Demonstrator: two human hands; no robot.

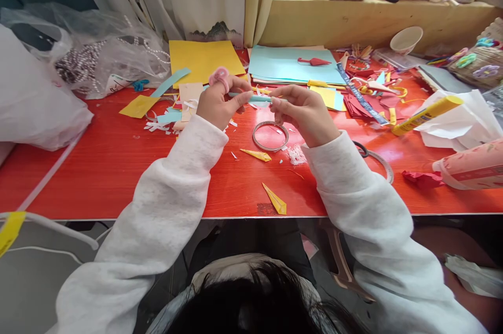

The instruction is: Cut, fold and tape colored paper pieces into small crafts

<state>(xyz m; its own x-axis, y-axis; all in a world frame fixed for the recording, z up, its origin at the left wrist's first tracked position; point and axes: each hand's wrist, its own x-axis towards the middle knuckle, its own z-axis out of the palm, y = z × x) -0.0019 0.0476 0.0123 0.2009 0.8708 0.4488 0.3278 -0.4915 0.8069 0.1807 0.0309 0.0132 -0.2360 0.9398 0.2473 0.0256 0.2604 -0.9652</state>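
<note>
A narrow light-blue paper strip [260, 98] stretches level between my two hands above the red table. My left hand [225, 99] pinches its left end, and a pink scrunchie-like band sits by that hand's knuckles. At the other end, the fingers of my right hand [302, 112] are closed on the strip. Just below lies a roll of thin tape [270, 136], flat on the table. Two folded yellow paper pieces [256, 155] rest nearer the front edge, among small white scraps.
Yellow sheets [206, 58] and light-blue sheets [291, 64] lie at the back. A yellow glue stick [428, 115], red paper pieces [356, 106] and a paper cup [406, 40] are on the right. Plastic bags [43, 87] fill the left side.
</note>
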